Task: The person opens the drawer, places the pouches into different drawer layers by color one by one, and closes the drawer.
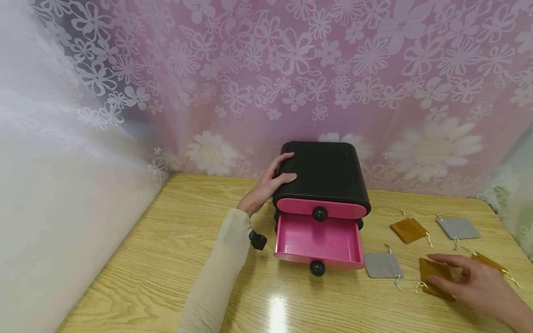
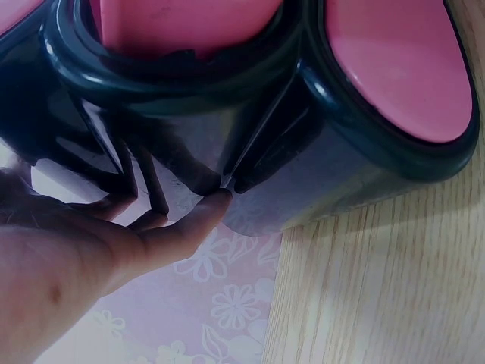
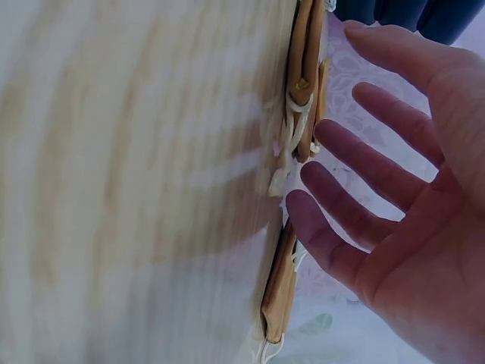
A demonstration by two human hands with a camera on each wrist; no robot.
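A black drawer cabinet (image 1: 322,173) with pink fronts stands against the curtain. Its lower visible drawer (image 1: 318,238) is pulled out, and I see nothing lying in it. My left hand (image 1: 266,187) rests on the cabinet's left side, thumb and a finger over the top edge. In the left wrist view, other fingers (image 2: 204,216) of that hand lie along the glossy side wall. Over a brown drawstring pouch (image 1: 433,275) hovers my right hand (image 1: 474,280). The right wrist view has its fingers spread and slightly bent, apart from the pouches, gripping nothing.
Left of the right hand's pouch lies a grey pouch (image 1: 381,265). Farther back are another brown pouch (image 1: 409,230) and a second grey one (image 1: 459,228). One more brown pouch (image 1: 489,262) is partly behind the right hand. A flowered curtain (image 1: 266,92) hangs behind the wooden table (image 1: 166,240).
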